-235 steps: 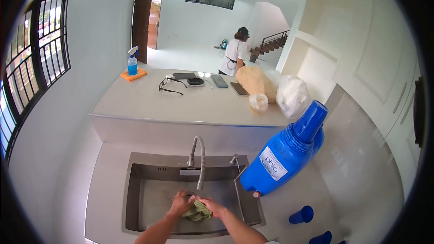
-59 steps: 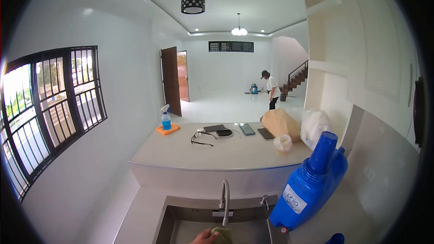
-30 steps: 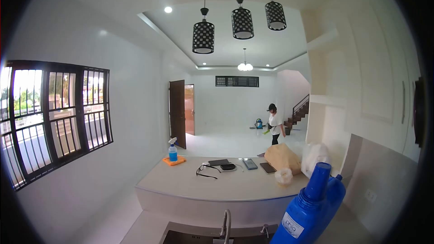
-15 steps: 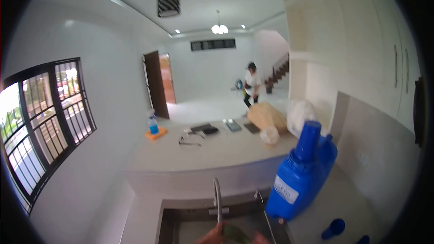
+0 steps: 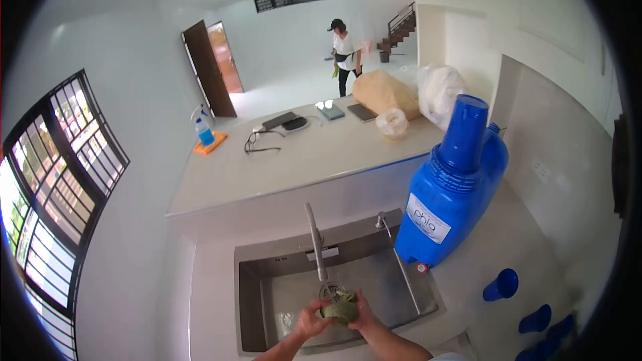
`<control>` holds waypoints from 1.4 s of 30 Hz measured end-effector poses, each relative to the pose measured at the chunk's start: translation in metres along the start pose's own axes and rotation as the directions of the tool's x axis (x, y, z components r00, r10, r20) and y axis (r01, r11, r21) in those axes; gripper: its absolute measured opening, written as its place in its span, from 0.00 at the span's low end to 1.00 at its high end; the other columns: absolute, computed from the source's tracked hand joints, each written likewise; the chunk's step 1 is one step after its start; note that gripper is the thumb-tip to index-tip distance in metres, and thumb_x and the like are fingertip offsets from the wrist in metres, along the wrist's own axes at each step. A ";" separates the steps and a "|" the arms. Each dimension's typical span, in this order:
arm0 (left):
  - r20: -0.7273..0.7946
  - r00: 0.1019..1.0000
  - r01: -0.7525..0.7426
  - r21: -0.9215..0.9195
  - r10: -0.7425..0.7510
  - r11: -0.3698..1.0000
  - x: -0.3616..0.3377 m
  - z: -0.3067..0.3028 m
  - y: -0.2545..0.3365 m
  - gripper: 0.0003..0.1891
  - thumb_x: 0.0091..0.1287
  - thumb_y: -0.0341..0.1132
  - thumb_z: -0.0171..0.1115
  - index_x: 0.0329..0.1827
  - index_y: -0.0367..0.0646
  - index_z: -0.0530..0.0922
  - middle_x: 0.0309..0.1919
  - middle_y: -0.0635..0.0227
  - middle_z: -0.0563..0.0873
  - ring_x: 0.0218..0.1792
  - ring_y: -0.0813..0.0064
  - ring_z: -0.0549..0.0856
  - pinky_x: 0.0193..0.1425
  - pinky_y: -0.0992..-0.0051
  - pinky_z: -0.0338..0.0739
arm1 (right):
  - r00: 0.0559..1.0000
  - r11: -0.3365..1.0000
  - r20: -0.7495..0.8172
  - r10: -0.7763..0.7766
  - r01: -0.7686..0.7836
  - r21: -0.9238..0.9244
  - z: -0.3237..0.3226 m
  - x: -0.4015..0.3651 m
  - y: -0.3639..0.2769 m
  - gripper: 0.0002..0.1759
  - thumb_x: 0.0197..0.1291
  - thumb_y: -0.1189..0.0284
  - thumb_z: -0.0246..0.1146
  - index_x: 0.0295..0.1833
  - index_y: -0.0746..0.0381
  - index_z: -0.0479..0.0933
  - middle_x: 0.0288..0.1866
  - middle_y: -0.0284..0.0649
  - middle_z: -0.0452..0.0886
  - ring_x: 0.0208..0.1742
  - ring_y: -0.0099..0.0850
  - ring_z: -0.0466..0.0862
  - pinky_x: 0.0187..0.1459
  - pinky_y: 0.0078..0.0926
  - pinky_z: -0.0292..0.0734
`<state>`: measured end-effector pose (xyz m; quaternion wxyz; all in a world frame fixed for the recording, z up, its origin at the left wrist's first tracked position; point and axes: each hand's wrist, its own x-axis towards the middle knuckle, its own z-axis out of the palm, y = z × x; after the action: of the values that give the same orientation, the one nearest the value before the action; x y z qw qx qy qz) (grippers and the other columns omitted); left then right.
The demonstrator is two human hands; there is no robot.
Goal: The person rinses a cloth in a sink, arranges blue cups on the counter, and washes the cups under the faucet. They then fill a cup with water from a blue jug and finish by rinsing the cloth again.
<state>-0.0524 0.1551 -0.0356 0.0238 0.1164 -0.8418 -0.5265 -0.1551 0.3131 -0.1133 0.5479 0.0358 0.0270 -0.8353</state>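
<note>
Over the steel sink (image 5: 267,294), my left hand (image 5: 313,319) and my right hand (image 5: 363,313) hold a round greenish object (image 5: 341,311) between them, one hand on each side. It may be a wet cloth or sponge, but its exact nature is unclear. The curved faucet (image 5: 314,241) rises just behind it, with its spout end above the drain (image 5: 332,290). Fingers of both hands are bent round the green object's edges.
Right of the sink stands a large blue container (image 5: 445,200), with blue cups (image 5: 500,285) nearby. On the raised counter (image 5: 294,174) are a spray bottle (image 5: 204,132), eyeglasses (image 5: 261,142), a brown bag (image 5: 384,93) and a white bag (image 5: 440,93). A person (image 5: 346,53) stands beyond.
The view has tilted down, bringing the sink and both hands fully into sight with the green object. The person beyond the counter now stands more upright, looking down.
</note>
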 end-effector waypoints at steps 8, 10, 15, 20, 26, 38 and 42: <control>0.066 0.857 -0.513 -0.005 0.512 0.859 0.015 0.006 0.039 0.22 0.48 0.32 0.76 0.43 0.39 0.75 0.52 0.57 0.82 0.61 0.52 0.79 0.65 0.60 0.73 | 1.000 0.992 -0.010 -0.028 0.026 -0.123 -0.011 0.014 -0.009 0.25 0.71 0.53 0.50 0.58 0.63 0.74 0.54 0.46 0.80 0.52 0.40 0.83 0.54 0.38 0.82; 0.047 0.905 -0.415 -0.125 0.423 0.901 0.016 0.010 0.039 0.21 0.50 0.32 0.74 0.43 0.39 0.73 0.54 0.57 0.82 0.59 0.54 0.80 0.63 0.61 0.74 | 0.996 0.981 0.055 -0.072 0.081 -0.176 -0.015 0.025 -0.010 0.20 0.70 0.58 0.54 0.55 0.63 0.76 0.52 0.45 0.81 0.49 0.38 0.84 0.51 0.35 0.83; -0.278 0.960 -0.082 -0.358 -0.022 0.930 0.017 0.026 0.058 0.23 0.54 0.34 0.66 0.52 0.40 0.68 0.53 0.55 0.83 0.53 0.55 0.83 0.59 0.64 0.76 | 0.958 0.977 -0.260 -0.125 0.073 -0.201 0.026 0.023 0.010 0.17 0.69 0.63 0.56 0.51 0.65 0.77 0.49 0.45 0.81 0.44 0.36 0.85 0.48 0.34 0.84; -0.002 0.984 -0.176 0.003 0.176 0.984 0.035 0.030 0.013 0.37 0.56 0.38 0.64 0.69 0.44 0.59 0.58 0.51 0.74 0.62 0.49 0.74 0.63 0.58 0.71 | 0.965 0.934 -0.258 -0.053 -0.044 -0.354 -0.037 0.042 -0.016 0.23 0.72 0.56 0.52 0.52 0.66 0.76 0.51 0.47 0.80 0.47 0.38 0.84 0.53 0.38 0.82; 0.472 0.760 -0.545 0.090 0.446 0.834 0.041 -0.006 0.002 0.33 0.59 0.39 0.68 0.67 0.43 0.66 0.56 0.49 0.71 0.59 0.45 0.73 0.62 0.56 0.70 | 0.975 0.811 -0.047 0.216 -0.206 -0.547 -0.064 0.047 -0.038 0.28 0.72 0.50 0.49 0.54 0.67 0.74 0.52 0.49 0.80 0.49 0.40 0.83 0.53 0.39 0.81; -0.296 0.892 -0.371 -0.050 0.341 0.927 0.051 0.034 -0.023 0.09 0.61 0.32 0.66 0.43 0.42 0.80 0.43 0.57 0.84 0.44 0.52 0.84 0.45 0.62 0.79 | 0.819 0.988 -0.571 -0.058 -0.036 -0.152 -0.078 0.073 -0.029 0.35 0.71 0.42 0.47 0.51 0.68 0.74 0.45 0.49 0.81 0.43 0.41 0.83 0.45 0.39 0.82; -0.414 0.758 0.169 -0.622 -0.504 0.765 0.063 0.049 -0.045 0.08 0.65 0.31 0.62 0.45 0.41 0.82 0.47 0.55 0.85 0.47 0.56 0.85 0.48 0.67 0.79 | 0.493 0.831 -0.670 -0.554 0.288 -0.476 -0.009 0.067 -0.010 0.20 0.70 0.54 0.57 0.38 0.63 0.73 0.26 0.38 0.74 0.28 0.35 0.79 0.36 0.38 0.81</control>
<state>-0.1141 0.1652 -0.1025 0.2015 0.4095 -0.5718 -0.6818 -0.1912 0.2564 -0.1283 0.2529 0.3066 0.3990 -0.8264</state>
